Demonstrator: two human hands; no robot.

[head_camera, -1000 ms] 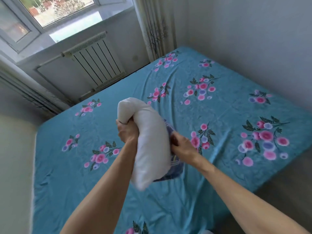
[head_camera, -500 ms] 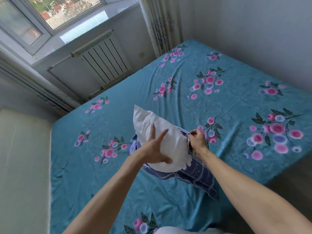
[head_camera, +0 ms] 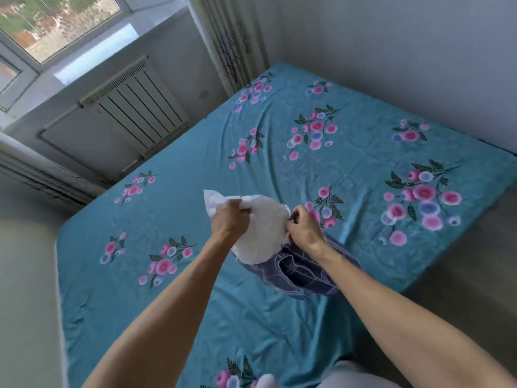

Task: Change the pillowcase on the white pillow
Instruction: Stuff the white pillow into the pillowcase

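mid-frame, left hand [head_camera: 228, 219] grips white pillow [head_camera: 263, 233] top; right hand [head_camera: 303, 229] pinches blue pillowcase [head_camera: 305, 273] edge. best: hold pillow firm, pull case down evenly w/o snagging.

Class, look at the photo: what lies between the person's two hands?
In the head view, the white pillow bulges between the left hand and right hand; both grip it, above the purple pillowcase.

Support: your bed [head_camera: 349, 169], teal floral sheet [head_camera: 195, 152], wrinkled | Lying on it: purple pillowcase [head_camera: 302, 273], one end on the sheet | Beside it: wall.
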